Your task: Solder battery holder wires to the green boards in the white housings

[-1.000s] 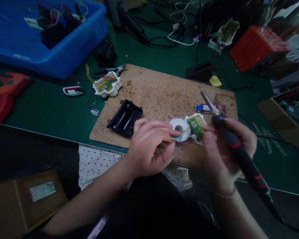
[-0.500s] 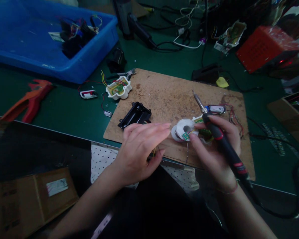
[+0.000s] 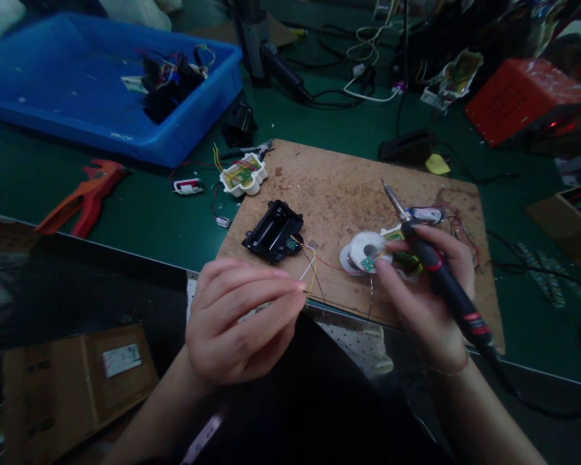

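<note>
My left hand (image 3: 244, 323) is closed, thumb and fingertips pinched at the end of a thin white wire (image 3: 308, 267). This wire comes out of a black plastic housing (image 3: 274, 231) together with yellow, black and red wires. In my right hand (image 3: 423, 313) a soldering iron (image 3: 445, 287) rests across the fingers, tip pointing up and away. The same hand's thumb and finger pinch a small green circuit board (image 3: 368, 263) in front of a white solder spool (image 3: 351, 258). A strand of solder hangs from the spool. Behind my right fingers lies a white-cased board (image 3: 392, 234), partly hidden.
A worn brown board (image 3: 339, 174) lies on the green bench. Around it are a blue bin (image 3: 169, 145), orange-red pliers (image 3: 90, 197), a white housing with wires (image 3: 244, 174), a black iron stand (image 3: 407, 147) and a red box (image 3: 525, 100). The iron's cable loops at right.
My left hand has drawn back toward me and left, off the black housing, uncovering its wires; its fingers have come together at the white wire. My right hand keeps its hold.
</note>
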{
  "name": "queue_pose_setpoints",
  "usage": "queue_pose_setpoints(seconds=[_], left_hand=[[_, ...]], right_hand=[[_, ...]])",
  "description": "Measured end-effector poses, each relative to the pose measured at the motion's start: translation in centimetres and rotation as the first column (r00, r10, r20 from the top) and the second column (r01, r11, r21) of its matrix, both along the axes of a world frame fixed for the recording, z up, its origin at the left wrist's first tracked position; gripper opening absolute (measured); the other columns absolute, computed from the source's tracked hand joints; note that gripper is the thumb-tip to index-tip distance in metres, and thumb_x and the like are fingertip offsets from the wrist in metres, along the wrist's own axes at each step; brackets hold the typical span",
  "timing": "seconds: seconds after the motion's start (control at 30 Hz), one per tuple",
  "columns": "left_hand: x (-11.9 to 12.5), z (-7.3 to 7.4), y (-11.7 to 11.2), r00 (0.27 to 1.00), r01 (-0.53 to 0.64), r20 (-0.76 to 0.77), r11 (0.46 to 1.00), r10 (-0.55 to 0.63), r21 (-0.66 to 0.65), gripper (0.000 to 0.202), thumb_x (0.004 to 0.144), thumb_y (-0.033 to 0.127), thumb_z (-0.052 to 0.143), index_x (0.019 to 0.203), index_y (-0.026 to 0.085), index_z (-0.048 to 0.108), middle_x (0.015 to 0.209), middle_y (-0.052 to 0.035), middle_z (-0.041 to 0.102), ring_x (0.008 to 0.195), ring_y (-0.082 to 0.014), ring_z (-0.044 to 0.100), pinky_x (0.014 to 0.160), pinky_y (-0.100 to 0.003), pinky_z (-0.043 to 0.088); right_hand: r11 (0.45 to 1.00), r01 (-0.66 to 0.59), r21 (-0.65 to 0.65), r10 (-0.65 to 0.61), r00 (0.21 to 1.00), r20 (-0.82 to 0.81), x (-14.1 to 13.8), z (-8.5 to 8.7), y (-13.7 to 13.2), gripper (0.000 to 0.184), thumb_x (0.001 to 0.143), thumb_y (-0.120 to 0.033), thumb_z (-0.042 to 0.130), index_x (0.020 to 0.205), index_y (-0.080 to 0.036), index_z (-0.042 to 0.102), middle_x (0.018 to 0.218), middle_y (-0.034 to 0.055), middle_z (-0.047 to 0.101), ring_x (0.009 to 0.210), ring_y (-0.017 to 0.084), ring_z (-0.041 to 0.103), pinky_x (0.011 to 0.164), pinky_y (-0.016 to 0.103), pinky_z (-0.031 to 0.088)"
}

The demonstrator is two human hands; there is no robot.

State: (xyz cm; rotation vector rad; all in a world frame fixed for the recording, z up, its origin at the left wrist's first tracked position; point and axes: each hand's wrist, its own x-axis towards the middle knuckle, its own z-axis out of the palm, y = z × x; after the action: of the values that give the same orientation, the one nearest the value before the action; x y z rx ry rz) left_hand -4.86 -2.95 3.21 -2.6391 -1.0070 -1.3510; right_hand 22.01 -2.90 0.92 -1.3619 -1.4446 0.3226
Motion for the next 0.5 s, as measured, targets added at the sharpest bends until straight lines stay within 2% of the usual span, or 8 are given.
queue_pose_setpoints(seconds=[0.1,0.17,0.23,0.33,0.5], left_hand=[[0.9,0.4,0.2,0.989,0.015,-0.147,0.998,-0.006,0.054,0.03,0.086,0.015,0.081,0.112,0.028,0.074,0.11,0.0027,0.083,0.101,-0.0186,0.077,0.095,-0.039,0.051],[1.4,0.4,0.3,0.958,0.052,-0.286,0.992,-0.017,0.114,0.022,0.093,0.017,0.076,0.11,0.031,0.076,0.117,0.0081,0.082,0.104,-0.0144,0.076,0.096,-0.036,0.048],[1.8,0.2,0.2,0.931,0.081,-0.365,0.984,-0.018,0.158,0.017,0.099,0.017,0.068,0.107,0.029,0.078,0.12,0.01,0.081,0.107,-0.0114,0.076,0.094,-0.035,0.047],[2.0,0.0,0.3,0.92,0.082,-0.391,0.979,-0.002,0.186,0.02,0.101,0.017,0.061,0.105,0.026,0.079,0.12,0.0084,0.081,0.109,-0.0102,0.075,0.09,-0.035,0.047],[1.8,0.7,0.4,0.907,0.095,-0.421,0.975,-0.001,0.201,0.019,0.102,0.02,0.061,0.109,0.025,0.078,0.126,0.0064,0.079,0.114,-0.0099,0.073,0.09,-0.035,0.048]], right_hand=[[1.0,-0.011,0.023,0.01,1.0,0.014,0.1,-0.1,0.1,0.066,0.075,-0.019,0.088,0.134,-0.029,0.062,0.108,0.0027,0.075,0.101,0.023,0.076,0.106,0.048,0.06],[0.999,-0.018,0.032,0.018,1.0,0.01,0.1,-0.1,0.2,0.067,0.074,-0.017,0.088,0.134,-0.03,0.062,0.108,0.003,0.075,0.1,0.023,0.076,0.105,0.047,0.06],[0.999,-0.019,0.035,0.019,1.0,0.009,0.1,-0.1,0.2,0.069,0.073,-0.015,0.088,0.134,-0.03,0.062,0.108,0.0034,0.075,0.099,0.023,0.076,0.104,0.046,0.06],[1.0,-0.018,0.025,0.018,1.0,0.006,0.0,0.0,0.2,0.069,0.073,-0.013,0.086,0.134,-0.032,0.063,0.108,0.0034,0.075,0.098,0.024,0.077,0.103,0.047,0.061],[0.999,-0.029,0.023,0.029,1.0,0.013,0.0,0.2,0.1,0.066,0.074,-0.017,0.086,0.133,-0.031,0.062,0.109,0.0026,0.075,0.097,0.023,0.077,0.101,0.047,0.062]])
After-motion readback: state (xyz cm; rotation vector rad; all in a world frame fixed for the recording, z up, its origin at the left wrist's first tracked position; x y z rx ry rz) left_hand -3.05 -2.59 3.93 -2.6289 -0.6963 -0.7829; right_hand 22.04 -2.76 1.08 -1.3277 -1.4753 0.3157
